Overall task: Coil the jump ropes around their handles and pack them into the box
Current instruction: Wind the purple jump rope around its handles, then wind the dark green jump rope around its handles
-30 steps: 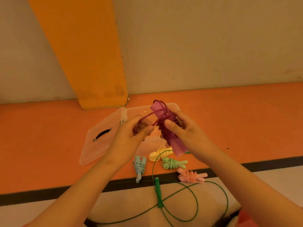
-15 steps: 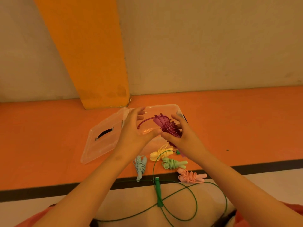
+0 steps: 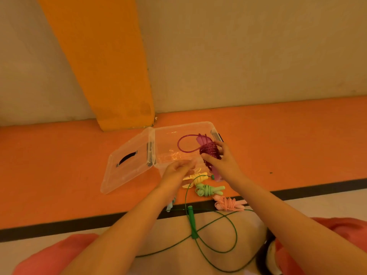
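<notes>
My right hand [image 3: 222, 163] grips the purple jump rope [image 3: 209, 150], coiled round its handles, over the right part of the clear plastic box [image 3: 168, 133]. One loose purple loop sticks out to the left above the box. My left hand [image 3: 178, 171] is blurred, fingers relaxed, holding nothing, just in front of the box. On the orange floor near it lie coiled yellow [image 3: 198, 178], green [image 3: 207, 190] and pink [image 3: 228, 203] ropes. A blue rope [image 3: 170, 205] is mostly hidden under my left forearm.
The box lid [image 3: 127, 165] lies flipped open to the left of the box. A dark green rope [image 3: 218, 231] lies uncoiled in loops on the beige floor near my knees. An orange pillar [image 3: 111, 76] and wall stand behind the box.
My left hand let go of the purple rope and dropped toward the floor. My right hand carried the coiled bundle right and down, over the box.
</notes>
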A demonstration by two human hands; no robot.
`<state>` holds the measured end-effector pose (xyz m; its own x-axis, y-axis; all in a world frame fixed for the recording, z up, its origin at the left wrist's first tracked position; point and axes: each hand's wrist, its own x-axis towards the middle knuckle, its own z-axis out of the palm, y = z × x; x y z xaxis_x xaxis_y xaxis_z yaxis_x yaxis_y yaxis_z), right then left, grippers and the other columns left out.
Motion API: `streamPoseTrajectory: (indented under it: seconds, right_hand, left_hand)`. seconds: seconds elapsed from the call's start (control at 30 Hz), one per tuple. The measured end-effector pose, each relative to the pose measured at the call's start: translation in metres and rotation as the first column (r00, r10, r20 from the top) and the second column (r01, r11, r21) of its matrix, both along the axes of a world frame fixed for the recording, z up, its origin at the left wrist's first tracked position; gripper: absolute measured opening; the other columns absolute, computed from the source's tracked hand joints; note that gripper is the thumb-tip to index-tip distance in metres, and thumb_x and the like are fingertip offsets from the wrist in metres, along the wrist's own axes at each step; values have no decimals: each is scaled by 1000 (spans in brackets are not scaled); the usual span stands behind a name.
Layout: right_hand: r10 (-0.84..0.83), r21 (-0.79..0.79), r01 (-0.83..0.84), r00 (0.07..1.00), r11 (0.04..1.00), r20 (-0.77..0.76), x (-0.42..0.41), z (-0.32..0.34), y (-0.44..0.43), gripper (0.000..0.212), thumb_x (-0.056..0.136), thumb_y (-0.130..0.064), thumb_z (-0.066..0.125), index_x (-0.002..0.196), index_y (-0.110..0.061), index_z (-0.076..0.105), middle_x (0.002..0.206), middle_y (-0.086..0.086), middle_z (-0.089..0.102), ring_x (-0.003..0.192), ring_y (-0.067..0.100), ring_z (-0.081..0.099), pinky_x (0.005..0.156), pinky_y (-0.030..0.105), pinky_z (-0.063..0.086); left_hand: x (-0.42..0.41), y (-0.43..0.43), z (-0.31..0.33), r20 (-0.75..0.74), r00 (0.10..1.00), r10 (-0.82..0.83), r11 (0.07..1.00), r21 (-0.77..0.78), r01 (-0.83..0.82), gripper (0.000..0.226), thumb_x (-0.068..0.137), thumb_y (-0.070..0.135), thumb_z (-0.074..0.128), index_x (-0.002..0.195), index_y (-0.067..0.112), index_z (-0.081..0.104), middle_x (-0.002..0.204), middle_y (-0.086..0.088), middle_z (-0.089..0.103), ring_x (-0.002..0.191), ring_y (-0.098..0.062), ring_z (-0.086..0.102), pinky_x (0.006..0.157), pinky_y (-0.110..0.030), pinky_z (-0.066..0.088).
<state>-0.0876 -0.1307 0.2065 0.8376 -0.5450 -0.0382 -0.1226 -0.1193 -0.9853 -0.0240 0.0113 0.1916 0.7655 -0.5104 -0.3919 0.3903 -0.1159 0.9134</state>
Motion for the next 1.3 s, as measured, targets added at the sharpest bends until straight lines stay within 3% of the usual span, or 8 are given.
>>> streamPoseTrajectory:
  seconds: [0.17, 0.33, 0.47, 0.67, 0.83, 0.97, 1.13, 1.3]
  right_hand:
    - [39, 83, -36, 999, 996, -34, -1, -43, 12, 58, 82, -12, 72, 131, -20, 42, 119, 6, 53, 97, 13, 59, 71, 15, 52]
    - [54, 357, -3, 990, 934, -134, 7, -110, 28, 49, 84, 2, 63, 122, -24, 46, 119, 12, 56, 94, 20, 63, 67, 21, 53]
    - [153, 408, -35, 954, 912, -260, 18, -152, 29, 46, 88, 11, 49, 125, -16, 44, 111, 9, 56, 81, 10, 57, 56, 13, 47]
    - [212, 492, -26, 921, 870, -327, 52, -214, 22, 45, 90, 12, 44, 121, -21, 40, 117, -6, 55, 97, 9, 54, 72, 24, 46]
    - [214, 491, 0, 900, 871, -380, 75, -263, 16, 44, 89, 16, 42, 119, -15, 47, 110, 5, 58, 84, 7, 59, 66, 18, 50]
    - [283, 476, -98, 899, 874, -333, 86, -287, 13, 51, 87, 22, 40, 127, -9, 49, 97, -2, 62, 74, -4, 65, 63, 11, 50]
    - [256, 418, -113, 917, 902, -305, 92, -301, 6, 58, 88, 21, 41, 137, -11, 40, 117, 0, 56, 102, 6, 57, 74, 10, 48]
    - [123, 166, -42, 849, 985, -514, 66, -323, 3, 52, 86, 19, 42, 134, -1, 43, 127, 13, 51, 106, 13, 49, 80, 16, 42]
  left_hand:
    - [-5, -10, -42, -113, 993, 24, 992, -121, -38, 31, 86, 22, 69, 112, 6, 65, 111, -13, 70, 105, -25, 67, 85, -33, 56]
    - [1, 2, -100, -164, 979, 118, 992, -27, -124, 23, 84, 7, 70, 106, 6, 65, 103, -13, 70, 89, -22, 68, 70, -24, 57]
    - [15, 9, -153, -154, 974, 167, 986, 47, -161, 20, 86, -8, 62, 98, 7, 62, 89, -8, 66, 76, -16, 64, 64, -22, 55]
    - [45, -8, -222, -180, 958, 224, 972, 104, -208, 20, 85, -9, 61, 94, 9, 61, 89, -7, 66, 76, -17, 62, 70, -25, 53]
    - [70, -19, -270, -159, 957, 241, 964, 149, -218, 24, 83, -13, 61, 96, 7, 59, 91, -8, 63, 86, -25, 60, 81, -33, 51]
    - [80, -19, -295, -82, 969, 233, 954, 211, -211, 36, 85, -14, 58, 120, -5, 53, 109, -16, 61, 100, -24, 57, 74, -18, 50]
    - [83, -20, -308, 23, 987, 162, 952, 258, -162, 47, 85, -6, 63, 130, 4, 50, 120, -16, 63, 104, -19, 58, 86, -27, 48]
    - [62, -18, -309, 149, 981, 123, 914, 368, -170, 72, 78, 6, 77, 141, 14, 44, 130, -2, 51, 102, -21, 61, 88, -36, 52]
